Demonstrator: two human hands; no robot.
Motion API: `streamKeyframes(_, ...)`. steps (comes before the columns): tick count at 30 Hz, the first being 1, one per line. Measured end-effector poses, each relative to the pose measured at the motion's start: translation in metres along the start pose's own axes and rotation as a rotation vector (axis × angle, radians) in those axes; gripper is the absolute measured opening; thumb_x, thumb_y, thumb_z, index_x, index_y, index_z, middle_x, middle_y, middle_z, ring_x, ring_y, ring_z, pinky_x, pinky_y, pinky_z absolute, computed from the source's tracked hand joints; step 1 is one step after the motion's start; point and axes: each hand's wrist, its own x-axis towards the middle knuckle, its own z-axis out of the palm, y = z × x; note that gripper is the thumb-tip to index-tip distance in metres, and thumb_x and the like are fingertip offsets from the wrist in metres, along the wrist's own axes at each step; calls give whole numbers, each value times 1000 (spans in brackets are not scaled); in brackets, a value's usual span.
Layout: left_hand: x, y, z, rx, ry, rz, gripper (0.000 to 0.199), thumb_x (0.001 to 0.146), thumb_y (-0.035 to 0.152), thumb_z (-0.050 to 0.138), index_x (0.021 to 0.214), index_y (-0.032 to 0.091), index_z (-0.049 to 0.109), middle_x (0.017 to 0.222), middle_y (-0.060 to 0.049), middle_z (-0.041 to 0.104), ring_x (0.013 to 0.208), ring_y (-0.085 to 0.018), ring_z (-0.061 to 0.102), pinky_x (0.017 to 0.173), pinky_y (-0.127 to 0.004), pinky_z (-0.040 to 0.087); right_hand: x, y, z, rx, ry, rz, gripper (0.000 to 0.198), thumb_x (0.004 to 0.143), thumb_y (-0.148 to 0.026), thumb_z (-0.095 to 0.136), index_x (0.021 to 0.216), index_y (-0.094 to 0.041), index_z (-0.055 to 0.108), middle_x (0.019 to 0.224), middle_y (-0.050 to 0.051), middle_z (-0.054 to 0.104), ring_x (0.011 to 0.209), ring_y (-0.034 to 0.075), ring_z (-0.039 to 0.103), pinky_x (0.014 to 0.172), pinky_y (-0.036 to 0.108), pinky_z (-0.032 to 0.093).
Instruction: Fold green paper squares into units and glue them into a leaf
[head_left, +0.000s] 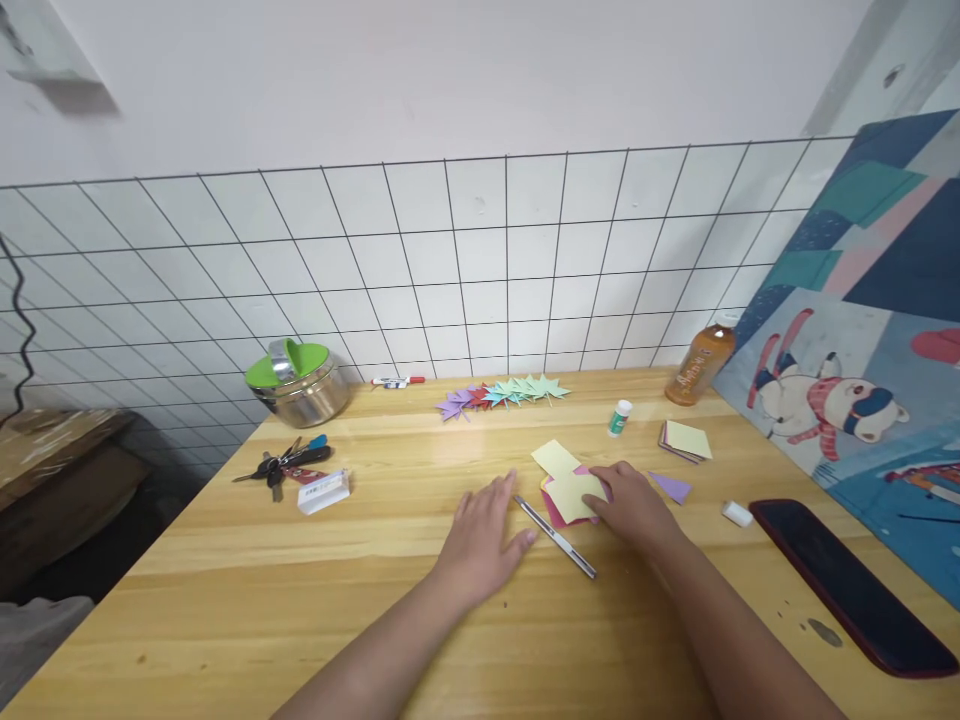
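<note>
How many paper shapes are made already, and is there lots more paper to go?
A row of folded paper shapes, purple, red and green, already lies by the wall; too small to count. In hand: the right hand presses on loose yellow and pink sheets, the left hand lies flat beside a metal tool. Left: a small stack of paper and a purple piece.

Both bare forearms reach forward from the lower edge. The left hand (486, 530) lies palm down, fingers spread and flat. The right hand (632, 505) sits just beside it, palm down, fingers extended leftward, seemingly pressing down rather than gripping.
</note>
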Motion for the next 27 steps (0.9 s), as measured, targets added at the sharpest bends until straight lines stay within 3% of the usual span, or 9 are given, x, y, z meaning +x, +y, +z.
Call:
streamKeyframes(2, 19, 8, 6, -39, 12, -85, 75, 81, 56, 44, 142, 24, 16, 139, -11, 41, 127, -28, 36, 105, -51, 18, 1, -9, 4, 44, -18, 4, 41, 75, -34, 55, 114, -22, 59, 97, 7, 60, 91, 21, 56, 78, 29, 38)
streamKeyframes(5, 39, 17, 21, -39, 36, -130, 97, 60, 63, 63, 140, 23, 24, 127, -12, 51, 119, -33, 42, 101, -50, 23, 3, -17, 6, 67, -23, 36, 43, 78, -32, 51, 119, -18, 55, 89, 6, 63, 85, 19, 58, 71, 26, 40)
streamKeyframes(8, 46, 22, 35, -41, 97, -136, 103, 51, 61, 69, 138, 26, 27, 121, -9, 55, 113, -33, 44, 95, -48, 28, 12, -21, 2, 61, 22, 94, 42, 84, -34, 42, 119, -16, 53, 99, 9, 63, 91, 20, 58, 73, 27, 40)
streamKeyframes(11, 47, 22, 43, -30, 147, -164, 102, 50, 58, 70, 138, 27, 27, 119, -8, 55, 111, -32, 43, 94, -47, 27, 27, -28, -2, 40, 54, 126, 39, 86, -41, 37, 109, -19, 59, 109, 10, 61, 99, 22, 55, 78, 29, 39)
streamKeyframes(15, 46, 20, 47, -28, 195, -170, 99, 53, 60, 67, 137, 27, 27, 123, -7, 52, 115, -30, 40, 98, -44, 21, 50, -45, 3, 8, 38, 196, 53, 75, -59, 47, 97, -13, 63, 103, 18, 61, 96, 31, 57, 74, 36, 41)
streamKeyframes(18, 46, 19, 47, -34, 196, -168, 99, 54, 61, 66, 138, 28, 24, 123, -6, 52, 115, -29, 39, 99, -42, 20, 64, -56, 8, 6, 14, 230, 44, 65, -47, 63, 92, -12, 65, 104, 21, 60, 96, 33, 57, 72, 38, 42)
streamKeyframes(21, 46, 18, 48, -24, 196, -185, 100, 54, 60, 66, 138, 29, 23, 126, -6, 49, 117, -29, 38, 100, -42, 19, 70, -56, 4, 57, -25, 213, 26, 65, -36, 65, 81, -16, 66, 95, 15, 65, 84, 28, 62, 67, 33, 43)
streamKeyframes(27, 46, 18, 47, -26, 175, -212, 103, 52, 58, 67, 139, 29, 20, 126, -7, 49, 119, -30, 37, 101, -42, 19, 46, -37, -24, 167, 121, 134, 38, 85, -41, 38, 111, -19, 57, 110, 10, 62, 101, 24, 56, 77, 30, 41)
